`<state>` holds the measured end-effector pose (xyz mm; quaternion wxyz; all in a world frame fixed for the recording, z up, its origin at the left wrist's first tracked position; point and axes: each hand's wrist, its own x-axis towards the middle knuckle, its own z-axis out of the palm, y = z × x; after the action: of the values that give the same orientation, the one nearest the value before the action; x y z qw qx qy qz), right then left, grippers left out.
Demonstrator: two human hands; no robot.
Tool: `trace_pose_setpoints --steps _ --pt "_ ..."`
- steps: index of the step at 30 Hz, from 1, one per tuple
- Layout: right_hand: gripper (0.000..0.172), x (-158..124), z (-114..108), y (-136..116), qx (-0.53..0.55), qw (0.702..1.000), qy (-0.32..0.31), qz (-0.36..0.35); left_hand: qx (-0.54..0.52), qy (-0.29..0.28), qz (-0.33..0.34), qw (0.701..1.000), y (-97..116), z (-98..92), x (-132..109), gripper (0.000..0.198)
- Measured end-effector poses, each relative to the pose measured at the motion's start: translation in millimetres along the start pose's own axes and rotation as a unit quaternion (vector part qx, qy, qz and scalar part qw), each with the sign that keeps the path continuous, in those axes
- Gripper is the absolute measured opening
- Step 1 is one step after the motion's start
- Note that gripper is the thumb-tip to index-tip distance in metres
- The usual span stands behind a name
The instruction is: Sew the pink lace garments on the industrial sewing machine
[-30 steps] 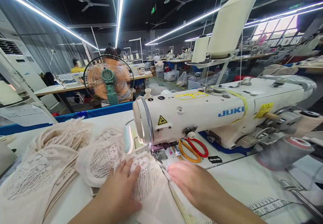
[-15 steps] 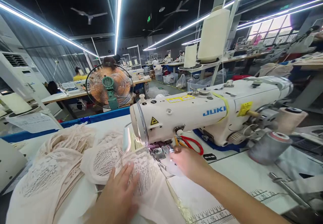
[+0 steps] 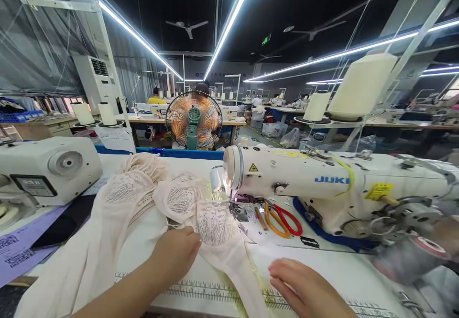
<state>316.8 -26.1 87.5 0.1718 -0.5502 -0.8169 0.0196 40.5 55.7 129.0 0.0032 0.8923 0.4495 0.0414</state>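
Observation:
A pale pink lace bra piece point(image 3: 216, 228) lies with one cup beside the sewing machine's needle area and a long strap panel trailing to the table's front. A second lace cup point(image 3: 181, 198) is to its left. My left hand point(image 3: 180, 252) is closed with its fingertips pinching the bra's edge between these cups. To the right of the trailing panel, my right hand point(image 3: 304, 283) hovers over the white tabletop, fingers loosely bent and apart from the thumb, with nothing visible in it. The white sewing machine point(image 3: 283, 172) stands just beyond, its needle lamp lit.
Red-handled scissors point(image 3: 292, 222), orange-handled snips point(image 3: 278, 224) and a black razor blade point(image 3: 310, 242) lie under the machine arm. More lace pieces point(image 3: 124, 189) are stacked at left, near another machine point(image 3: 53, 169). A ruler strip point(image 3: 201, 289) runs along the front. A fan point(image 3: 194, 117) stands behind.
My right hand has left the needle area and moved toward the front right. My left hand has gone from lying spread on the lace to pinching its edge. The view has turned left.

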Motion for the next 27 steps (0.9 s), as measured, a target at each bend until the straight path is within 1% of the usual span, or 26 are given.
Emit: trace_pose_setpoints --steps 3,6,9,12,14,18,20,22,25,26,27 --pt "0.031 41 7 -12 -0.013 1.000 -0.002 -0.027 0.004 0.025 -0.026 0.999 -14 8.9 14 0.031" --pt "0.038 61 22 -18 -0.035 0.998 -0.021 -0.047 0.010 0.038 -0.028 0.999 -26 10.9 25 0.030" --pt "0.039 63 34 -13 -0.037 0.997 -0.026 -0.059 0.013 0.009 0.014 1.000 -31 6.7 33 0.033" --pt "0.039 59 38 -5 -0.028 0.997 -0.032 -0.061 0.021 -0.041 0.055 0.997 -30 2.9 40 0.048" --pt "0.039 58 38 -3 -0.022 0.998 -0.031 -0.051 0.037 -0.060 0.058 0.996 -29 2.1 46 0.052" --pt "0.042 62 41 -7 -0.015 0.999 0.006 -0.033 0.076 -0.075 0.051 0.993 -32 0.3 61 0.049" --pt "0.041 67 44 -11 -0.021 1.000 0.011 -0.016 0.092 -0.082 0.053 0.991 -34 -3.2 68 0.047" --pt "0.039 72 46 -14 -0.022 1.000 0.008 0.001 0.104 -0.085 0.053 0.990 -30 -8.0 72 0.043" --pt "0.036 76 53 -15 -0.020 1.000 0.020 0.006 0.101 -0.081 0.066 0.989 -12 -12.6 73 0.029" --pt "0.035 76 55 -14 -0.022 0.999 0.025 0.004 0.091 -0.082 0.079 0.989 -5 -12.2 73 0.027" --pt "0.034 76 57 -13 -0.024 0.999 0.027 0.003 0.075 -0.081 0.106 0.988 2 -10.6 73 0.027"
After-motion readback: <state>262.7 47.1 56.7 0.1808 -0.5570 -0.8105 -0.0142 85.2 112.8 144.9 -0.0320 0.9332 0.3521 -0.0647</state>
